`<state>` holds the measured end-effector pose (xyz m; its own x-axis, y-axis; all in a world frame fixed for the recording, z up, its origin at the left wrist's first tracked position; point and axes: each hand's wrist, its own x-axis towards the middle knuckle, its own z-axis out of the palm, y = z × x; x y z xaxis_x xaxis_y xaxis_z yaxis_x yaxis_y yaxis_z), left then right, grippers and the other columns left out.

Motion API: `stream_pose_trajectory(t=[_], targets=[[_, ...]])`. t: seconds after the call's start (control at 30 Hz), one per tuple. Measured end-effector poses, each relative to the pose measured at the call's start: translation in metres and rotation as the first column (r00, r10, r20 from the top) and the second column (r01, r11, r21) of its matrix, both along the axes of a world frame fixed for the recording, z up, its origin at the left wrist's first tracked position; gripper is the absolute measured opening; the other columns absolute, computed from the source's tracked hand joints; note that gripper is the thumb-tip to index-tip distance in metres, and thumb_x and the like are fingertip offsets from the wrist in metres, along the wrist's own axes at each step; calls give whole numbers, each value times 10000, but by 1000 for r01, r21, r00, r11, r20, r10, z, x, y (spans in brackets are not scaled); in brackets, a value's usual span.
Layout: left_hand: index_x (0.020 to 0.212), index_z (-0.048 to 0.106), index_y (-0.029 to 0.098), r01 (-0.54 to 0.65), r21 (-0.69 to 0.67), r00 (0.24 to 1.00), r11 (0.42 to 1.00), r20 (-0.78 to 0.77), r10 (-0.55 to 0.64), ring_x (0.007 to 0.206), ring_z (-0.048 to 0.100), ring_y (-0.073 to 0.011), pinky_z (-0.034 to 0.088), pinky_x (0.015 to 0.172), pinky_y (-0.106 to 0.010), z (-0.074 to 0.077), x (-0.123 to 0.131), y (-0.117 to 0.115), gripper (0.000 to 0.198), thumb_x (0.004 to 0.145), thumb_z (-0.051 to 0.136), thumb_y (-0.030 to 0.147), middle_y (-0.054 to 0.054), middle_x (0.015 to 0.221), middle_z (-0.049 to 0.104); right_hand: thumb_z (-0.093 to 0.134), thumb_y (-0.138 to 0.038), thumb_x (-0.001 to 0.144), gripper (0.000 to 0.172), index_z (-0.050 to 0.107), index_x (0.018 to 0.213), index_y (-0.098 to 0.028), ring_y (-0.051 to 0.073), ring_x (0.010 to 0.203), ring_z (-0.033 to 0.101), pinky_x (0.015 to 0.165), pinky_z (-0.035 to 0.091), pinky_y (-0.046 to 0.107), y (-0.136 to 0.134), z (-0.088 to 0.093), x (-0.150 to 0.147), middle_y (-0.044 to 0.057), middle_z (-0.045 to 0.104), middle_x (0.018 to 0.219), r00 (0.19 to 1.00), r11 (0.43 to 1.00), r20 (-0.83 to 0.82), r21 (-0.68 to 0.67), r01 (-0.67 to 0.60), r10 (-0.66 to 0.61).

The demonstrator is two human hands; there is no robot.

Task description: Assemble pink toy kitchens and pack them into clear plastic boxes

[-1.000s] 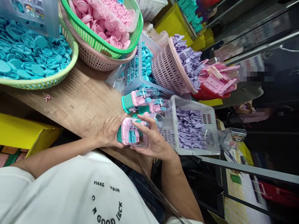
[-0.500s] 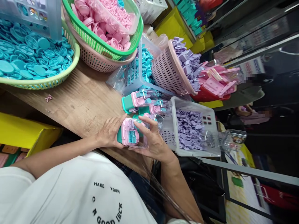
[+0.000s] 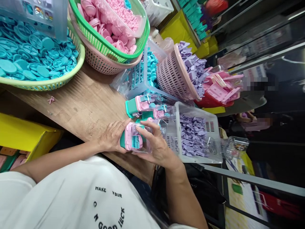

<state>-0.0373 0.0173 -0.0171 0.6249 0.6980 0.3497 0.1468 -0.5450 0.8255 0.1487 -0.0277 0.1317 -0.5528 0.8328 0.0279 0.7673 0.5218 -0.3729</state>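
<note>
Nearest the camera, both hands close on one small toy box (image 3: 133, 140) held at the near edge of the wooden table (image 3: 85, 105). The left hand (image 3: 111, 136) wraps the box's teal end, thumb up along its top; the right hand (image 3: 156, 146) grips the other side, its fingers (image 3: 145, 132) curled over the clear cover. The box is pink with a teal base and a teal piece set in its face, under a transparent shell — what the teal piece is cannot be made out, and the right palm hides the box's far end.

Just beyond the hands lie finished boxes (image 3: 147, 106) of the same pink and teal, stacked and touching. To their right stands a white crate (image 3: 214, 127) of purple parts (image 3: 193, 132). Farther back a pink basket (image 3: 171, 74) tilts on its side, full of purple pieces, beside a clear bin of teal pieces (image 3: 149, 65). At the far left a yellow-green basket (image 3: 47, 83) holds teal discs — cut off by the frame edge — and a green basket (image 3: 111, 47) of pink parts sits nested in another pink one.
</note>
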Motion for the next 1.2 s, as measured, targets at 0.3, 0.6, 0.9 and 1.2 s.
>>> stream_pose_trajectory(t=[0.3,0.6,0.9,1.2], targets=[[1585,168,111,3,4,1000,1000,-6,-3,1328,484,-410,376,1094,-537,-3,3,-1,1246,604,825,510,-232,1489,470,797,-413,810,883,304,1541,-365,353,1418,385,1141,454,546,2,-3,4,121,298,1469,1000,998,-9,-51,19,-20],[1577,190,139,10,-14,999,1000,31,-10,1307,512,-380,400,1071,-505,0,2,0,1173,623,783,476,-211,1480,493,821,-346,773,841,392,1497,-335,344,1377,436,1132,452,546,8,1,0,129,358,1447,1000,998,-9,-63,9,-9],[1565,214,110,37,-43,999,998,-9,-37,1330,478,-418,368,1093,-547,3,0,-1,1194,584,803,450,-244,1520,437,829,-372,765,889,369,1525,-342,353,1376,447,1107,466,552,7,5,-3,134,365,1476,998,998,62,-53,13,-10],[1568,197,156,23,-71,1000,997,6,-22,1340,469,-398,367,1099,-544,2,1,-3,1155,600,771,417,-218,1489,465,836,-311,741,935,357,1543,-331,342,1367,462,1128,456,544,14,14,-11,136,389,1474,991,995,129,-96,-16,29]])
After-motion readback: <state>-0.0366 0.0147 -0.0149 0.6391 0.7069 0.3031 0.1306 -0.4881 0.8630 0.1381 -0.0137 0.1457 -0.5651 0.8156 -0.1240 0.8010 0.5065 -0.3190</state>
